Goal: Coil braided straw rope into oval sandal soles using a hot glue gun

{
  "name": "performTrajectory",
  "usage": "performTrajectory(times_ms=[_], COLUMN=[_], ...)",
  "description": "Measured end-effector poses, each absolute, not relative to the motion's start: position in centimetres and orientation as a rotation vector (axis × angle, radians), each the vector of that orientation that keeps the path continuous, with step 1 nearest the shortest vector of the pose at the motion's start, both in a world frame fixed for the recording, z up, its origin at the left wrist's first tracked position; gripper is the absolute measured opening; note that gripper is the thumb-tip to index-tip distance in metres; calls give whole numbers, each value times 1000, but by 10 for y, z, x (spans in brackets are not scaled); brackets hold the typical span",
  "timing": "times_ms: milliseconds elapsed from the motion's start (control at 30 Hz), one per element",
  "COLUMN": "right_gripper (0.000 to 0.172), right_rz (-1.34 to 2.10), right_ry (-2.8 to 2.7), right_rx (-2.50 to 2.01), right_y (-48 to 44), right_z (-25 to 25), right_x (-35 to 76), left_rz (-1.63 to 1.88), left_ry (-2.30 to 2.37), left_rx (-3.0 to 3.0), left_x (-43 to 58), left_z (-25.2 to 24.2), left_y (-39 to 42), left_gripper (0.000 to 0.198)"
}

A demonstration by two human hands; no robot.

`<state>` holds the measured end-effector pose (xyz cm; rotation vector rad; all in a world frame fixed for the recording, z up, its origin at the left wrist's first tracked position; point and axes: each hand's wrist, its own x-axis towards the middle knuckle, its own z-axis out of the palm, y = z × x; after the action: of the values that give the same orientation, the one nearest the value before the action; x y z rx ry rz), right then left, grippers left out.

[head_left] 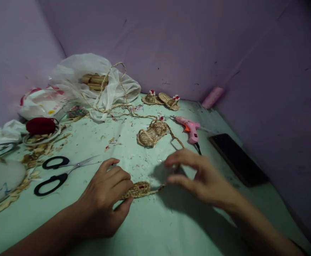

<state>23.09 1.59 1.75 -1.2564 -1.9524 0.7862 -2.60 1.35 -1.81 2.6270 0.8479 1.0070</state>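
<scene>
My left hand [109, 193] is closed on a small woven straw slipper sole [138, 190], fingers on top and thumb at the near edge. Red shows on the sole's upper face, and a thin cord tail runs from its right end. My right hand [195, 176] hovers to the right of that tail, thumb and fingers apart, with nothing clearly visible between them. Beyond both hands lie woven straw soles [152, 133] with a red-and-white bead cluster [162, 118] behind them. A braided straw cord [175, 138] stretches from there toward my right hand, its end hidden.
Black-handled scissors [65, 170] lie open on the left. At right are a pink glue gun [189, 128] and a dark phone [239, 158]. Finished mini slippers [168, 101], a plastic bag [83, 67] and red yarn [41, 126] sit farther back. Straw scraps litter the green tabletop [155, 227].
</scene>
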Motion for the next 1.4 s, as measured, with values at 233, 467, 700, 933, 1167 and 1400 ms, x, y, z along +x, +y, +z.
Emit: performTrajectory(times_ms=[233, 467, 700, 933, 1167, 1400], right_gripper=[10, 7, 13, 16, 17, 16], right_rz=[622, 601, 578, 499, 439, 229], right_ry=[-2436, -2464, -2437, -2451, -2422, -2531], right_rx=[-1131, -1197, -1263, -1233, -1163, -1038], right_y=[-3, -3, -3, 5, 9, 11], right_z=[-3, -6, -8, -8, -8, -8], right_x=[212, 210, 211, 211, 212, 212], left_rz=[987, 912, 864, 808, 757, 661], left_ry=[862, 838, 792, 736, 709, 571], left_rx=[2688, 2665, 2633, 2653, 2648, 2677], left_x=[-24, -24, -24, -25, -24, -23], left_z=[-20, -22, -21, -20, -17, -17], left_y=[15, 16, 16, 19, 21, 31], left_gripper=[11, 11, 14, 16, 17, 15])
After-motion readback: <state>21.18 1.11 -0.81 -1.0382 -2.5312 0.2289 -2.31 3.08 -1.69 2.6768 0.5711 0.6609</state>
